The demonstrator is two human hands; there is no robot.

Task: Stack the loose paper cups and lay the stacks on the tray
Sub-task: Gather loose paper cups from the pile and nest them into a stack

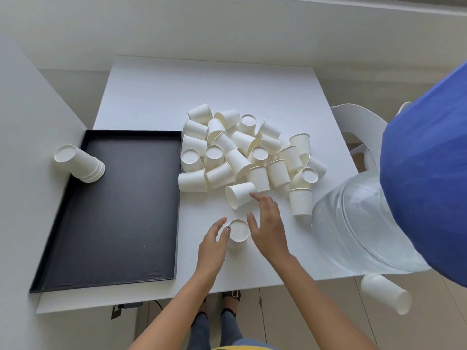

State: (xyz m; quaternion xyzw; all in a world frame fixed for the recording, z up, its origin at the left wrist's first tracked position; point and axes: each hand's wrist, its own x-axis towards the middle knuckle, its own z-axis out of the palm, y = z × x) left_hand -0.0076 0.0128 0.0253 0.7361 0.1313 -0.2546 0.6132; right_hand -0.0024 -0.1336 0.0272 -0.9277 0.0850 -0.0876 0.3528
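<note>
A black tray (113,210) lies on the left of the white table. One short stack of white paper cups (80,162) rests on its side across the tray's far left corner. Several loose cups (240,152) are heaped right of the tray. My left hand (212,245) holds an upside-down cup (238,232) near the table's front, fingers curled against its left side. My right hand (269,223) is spread open just right of that cup. Its fingertips reach a cup lying on its side (238,195).
A clear water jug (353,223) under a blue cover (424,173) stands at the table's right front corner, close to my right forearm. One cup (386,296) lies beyond the table edge below the jug. A white chair (358,127) stands to the right.
</note>
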